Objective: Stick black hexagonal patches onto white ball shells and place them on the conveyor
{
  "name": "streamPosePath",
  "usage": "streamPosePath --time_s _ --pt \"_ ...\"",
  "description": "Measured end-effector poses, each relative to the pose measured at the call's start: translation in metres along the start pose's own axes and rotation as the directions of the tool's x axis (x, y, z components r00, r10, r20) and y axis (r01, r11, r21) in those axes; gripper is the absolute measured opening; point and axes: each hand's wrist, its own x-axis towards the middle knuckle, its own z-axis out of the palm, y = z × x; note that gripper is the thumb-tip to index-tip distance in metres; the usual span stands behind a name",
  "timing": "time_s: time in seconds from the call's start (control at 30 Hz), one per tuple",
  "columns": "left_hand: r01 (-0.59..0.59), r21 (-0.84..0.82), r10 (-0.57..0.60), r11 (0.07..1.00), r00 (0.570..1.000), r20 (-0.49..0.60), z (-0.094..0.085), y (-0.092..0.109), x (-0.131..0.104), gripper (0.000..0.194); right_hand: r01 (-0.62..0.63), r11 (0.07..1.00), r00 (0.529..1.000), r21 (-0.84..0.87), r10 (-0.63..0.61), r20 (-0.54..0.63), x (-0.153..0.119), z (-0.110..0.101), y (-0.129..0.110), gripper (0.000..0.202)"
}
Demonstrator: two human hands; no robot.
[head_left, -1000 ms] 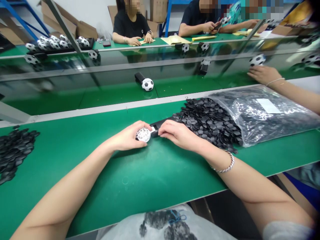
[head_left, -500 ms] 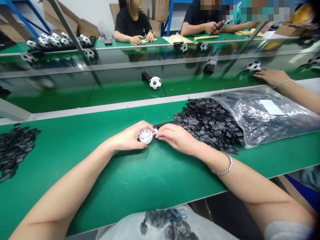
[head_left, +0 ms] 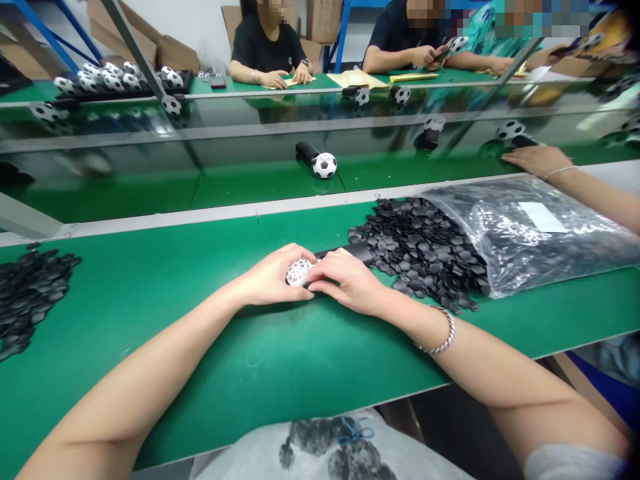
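Note:
A white openwork soccer-ball head (head_left: 299,272) lies on the green bench, its black handle (head_left: 357,252) stretching away to the right behind my fingers. My left hand (head_left: 280,275) is curled round the ball's left side, thumb in front and fingers behind. Against the ball's right side, my right hand (head_left: 345,279) is closed in a pinch; its fingertips hide whatever is between them. A heap of black flat plastic pieces (head_left: 420,247) lies just right of the handle.
A clear plastic bag (head_left: 555,233) of black pieces sits at right, and another black heap (head_left: 33,293) at far left. Beyond the metal rail (head_left: 210,208), a green conveyor carries a finished-looking soccer ball with handle (head_left: 324,165). A neighbour's hand (head_left: 540,160) reaches in at right.
My right hand, which held a small white piece beside the ball, has moved onto the ball's right side. The ball and left hand shifted slightly right. The conveyor ball moved right.

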Motion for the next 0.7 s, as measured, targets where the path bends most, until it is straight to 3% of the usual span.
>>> streamPosePath --time_s 0.2,0.37,0.7 --pt "-0.001 0.020 0.002 1.000 0.999 -0.037 0.0035 0.0007 -0.0002 0.045 0.028 0.999 0.996 0.023 -0.026 -0.085 -0.0007 0.0058 0.0002 0.015" --pt "0.006 0.035 -0.005 0.999 0.999 -0.049 0.0048 0.0013 -0.0003 0.037 -0.078 0.997 0.985 0.011 0.079 -0.156 0.0006 0.0074 0.0034 0.018" --pt "0.064 0.016 -0.063 0.998 0.994 -0.093 0.0080 0.0036 -0.0006 0.044 -0.205 0.979 0.969 0.025 0.206 -0.136 0.0053 0.0044 0.0045 0.036"
